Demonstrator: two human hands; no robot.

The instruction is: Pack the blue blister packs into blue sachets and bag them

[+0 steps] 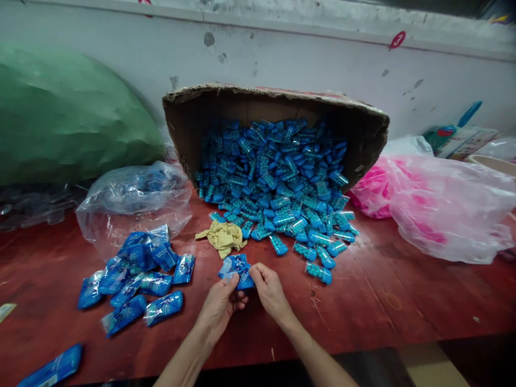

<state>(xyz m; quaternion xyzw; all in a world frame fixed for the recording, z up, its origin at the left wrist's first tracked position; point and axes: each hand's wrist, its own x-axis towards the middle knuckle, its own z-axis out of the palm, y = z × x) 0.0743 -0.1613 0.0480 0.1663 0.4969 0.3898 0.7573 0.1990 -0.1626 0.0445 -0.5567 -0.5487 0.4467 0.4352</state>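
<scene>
Both my hands pinch one blue sachet (237, 270) just in front of the tipped carton (278, 134): left hand (221, 306) closed on its near-left edge, right hand (269, 289) on its right edge. I judge it light, soft and slick, best held by its sealed edges. Spilled blue capsules (282, 188) crowd behind; the red surface (382, 301) right of the carton's mouth lies open, its front edge near my wrists.

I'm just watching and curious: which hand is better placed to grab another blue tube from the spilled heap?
Probably the right hand: the loose blue tubes lie just beyond it on its side. The left hand sits farther from them, nearer the filled packets. Both hands currently pinch a blue packet.
</scene>
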